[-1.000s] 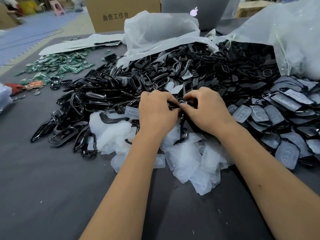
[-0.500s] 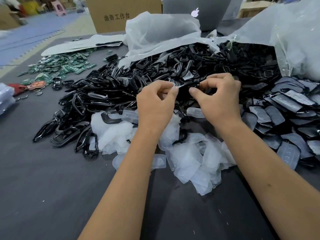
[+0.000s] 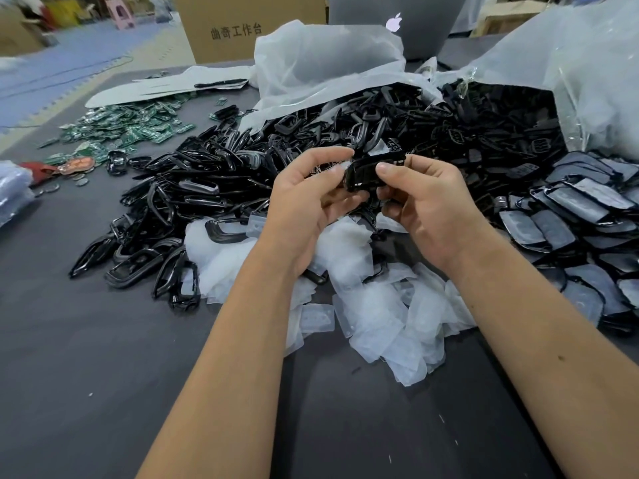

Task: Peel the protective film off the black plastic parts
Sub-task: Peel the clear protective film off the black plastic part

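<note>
A glossy black plastic part (image 3: 363, 174) is held up above the heap, between both hands. My right hand (image 3: 428, 209) pinches its right side with thumb and fingers. My left hand (image 3: 307, 198) pinches a bit of pale film (image 3: 340, 166) at the part's left edge. Behind and to the left spreads a big heap of black frame parts (image 3: 221, 188). Film-covered black parts (image 3: 581, 205) lie stacked at the right. Peeled white film pieces (image 3: 377, 305) are piled under my hands.
Green circuit boards (image 3: 128, 124) lie at the far left. Translucent plastic bags (image 3: 332, 63) stand behind the heap, with a cardboard box (image 3: 242, 25) and a grey laptop (image 3: 397, 22) beyond. The dark grey table (image 3: 86, 375) stretches toward me.
Both hands lifted from the heap with one black part and turned it, so its glossy face now points at me. My left hand now pinches film at its edge.
</note>
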The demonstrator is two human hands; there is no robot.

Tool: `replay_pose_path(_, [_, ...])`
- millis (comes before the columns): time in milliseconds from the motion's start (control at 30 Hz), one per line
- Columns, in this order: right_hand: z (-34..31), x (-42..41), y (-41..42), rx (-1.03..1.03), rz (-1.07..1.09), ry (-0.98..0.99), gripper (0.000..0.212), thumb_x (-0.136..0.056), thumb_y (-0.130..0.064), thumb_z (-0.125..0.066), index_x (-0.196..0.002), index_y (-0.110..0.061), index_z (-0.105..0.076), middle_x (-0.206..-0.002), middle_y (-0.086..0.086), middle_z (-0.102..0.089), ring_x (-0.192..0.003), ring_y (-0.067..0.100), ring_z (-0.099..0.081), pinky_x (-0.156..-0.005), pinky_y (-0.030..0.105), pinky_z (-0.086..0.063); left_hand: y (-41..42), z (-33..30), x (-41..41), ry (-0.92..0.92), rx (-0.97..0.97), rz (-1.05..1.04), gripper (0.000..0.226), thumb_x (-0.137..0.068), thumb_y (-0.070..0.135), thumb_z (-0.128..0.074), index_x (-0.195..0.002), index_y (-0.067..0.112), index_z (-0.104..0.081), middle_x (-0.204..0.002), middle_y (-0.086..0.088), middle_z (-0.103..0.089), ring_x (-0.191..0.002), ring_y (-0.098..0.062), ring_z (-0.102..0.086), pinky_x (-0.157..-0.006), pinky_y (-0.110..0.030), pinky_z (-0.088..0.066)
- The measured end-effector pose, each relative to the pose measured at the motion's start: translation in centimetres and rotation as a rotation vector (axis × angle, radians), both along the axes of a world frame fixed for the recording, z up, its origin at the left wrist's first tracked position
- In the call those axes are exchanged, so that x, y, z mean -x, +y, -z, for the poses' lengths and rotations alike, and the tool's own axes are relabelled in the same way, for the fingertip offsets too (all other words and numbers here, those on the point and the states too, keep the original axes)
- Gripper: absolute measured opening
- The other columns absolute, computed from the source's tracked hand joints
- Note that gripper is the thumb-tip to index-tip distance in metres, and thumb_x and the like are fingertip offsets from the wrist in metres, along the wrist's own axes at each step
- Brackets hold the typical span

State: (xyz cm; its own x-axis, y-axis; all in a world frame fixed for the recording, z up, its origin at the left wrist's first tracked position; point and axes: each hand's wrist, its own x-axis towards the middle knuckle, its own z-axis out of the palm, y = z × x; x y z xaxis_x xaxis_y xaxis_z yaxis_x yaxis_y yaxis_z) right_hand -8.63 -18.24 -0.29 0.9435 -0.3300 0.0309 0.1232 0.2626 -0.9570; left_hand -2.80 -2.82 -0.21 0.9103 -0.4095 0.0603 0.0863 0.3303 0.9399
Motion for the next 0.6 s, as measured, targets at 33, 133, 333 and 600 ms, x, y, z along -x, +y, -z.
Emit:
replay_pose_path(33, [0.05,0.01,0.02,0.005,0.007,-0.005,0.013,-0.096,-0.004,-0.068,-0.084,-0.007,-0.064,-0.078,0.004,-0.063,-0.068,0.012,-0.056,-0.053,0.020,-0.044,0.01,0.00,0.04,-0.007,0.007,0.011,0.020,-0.100,-0.001,-0.058,-0.105,0.010,-0.074,-0.099,-0.019,-0.070,-0.083,-0.029,-0.065,-0.074,-0.027,-0.059])
replay_pose_path(133, [0.03,0.04,0.10,0.004,0.002,-0.022,0.016,-0.095,-0.001,-0.068,-0.081,-0.007,-0.064,-0.074,0.004,-0.063,-0.064,0.013,-0.058,-0.052,0.021,-0.044,0.04,0.16,0.15,-0.043,-0.021,0.006,0.017,-0.095,-0.001,-0.067,-0.108,0.008,-0.073,-0.093,-0.015,-0.074,-0.080,-0.024,-0.072,-0.075,-0.025,-0.059])
replay_pose_path(333, [0.24,-0.12,0.43,-0.019,-0.038,-0.098,0.019,-0.094,0.005,-0.067,-0.080,-0.008,-0.067,-0.073,0.003,-0.068,-0.065,0.014,-0.063,-0.056,0.021,-0.049,0.02,0.21,0.11,-0.026,-0.041,-0.042,0.014,-0.092,-0.003,-0.070,-0.101,0.007,-0.074,-0.083,-0.008,-0.077,-0.073,-0.016,-0.072,-0.066,-0.019,-0.055])
replay_pose_path(600, [0.67,-0.06,0.59,0.015,-0.084,-0.120,0.012,-0.089,0.003,-0.074,-0.092,-0.008,-0.073,-0.085,0.009,-0.073,-0.075,0.018,-0.070,-0.063,0.022,-0.054,0.26,0.13,0.04,-0.015,-0.050,-0.099,0.012,-0.089,-0.001,-0.074,-0.091,0.011,-0.074,-0.080,-0.006,-0.074,-0.067,-0.016,-0.070,-0.061,-0.019,-0.053])
